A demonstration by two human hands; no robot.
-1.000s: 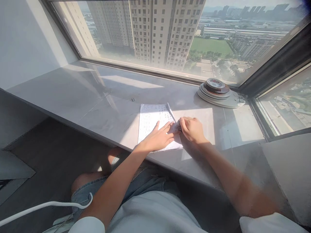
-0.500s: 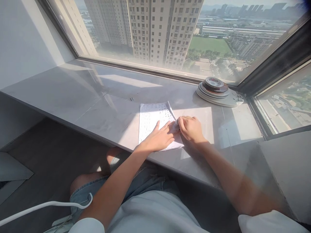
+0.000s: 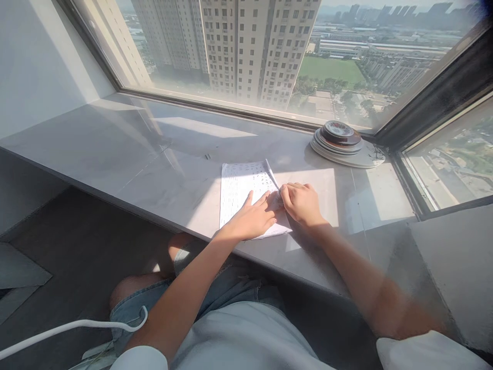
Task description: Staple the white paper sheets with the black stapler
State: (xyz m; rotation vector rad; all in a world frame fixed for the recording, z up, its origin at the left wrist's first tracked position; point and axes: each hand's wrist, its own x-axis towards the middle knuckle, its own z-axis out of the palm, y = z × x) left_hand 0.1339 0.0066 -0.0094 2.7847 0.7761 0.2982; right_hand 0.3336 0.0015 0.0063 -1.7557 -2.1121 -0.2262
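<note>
A white sheet of paper point(image 3: 235, 190) with rows of dark print lies on the windowsill, its right edge lifted and folded over. My left hand point(image 3: 254, 216) rests flat on the sheet with the fingers spread. At the folded right edge, my right hand point(image 3: 302, 203) is closed, its fingers curled around the paper near the left fingertips. The exact grip of the right fingers is partly hidden behind the knuckles.
A stack of plates point(image 3: 341, 141) stands on the pale windowsill point(image 3: 115, 154) near the window corner. Two tiny dark pieces point(image 3: 208, 156) lie beyond the paper. A white curved cable or rod point(image 3: 80, 324) reaches in at lower left beside my left arm.
Almost nothing differs. Both hands keep their places on the paper, and the whole view has shifted very slightly.
</note>
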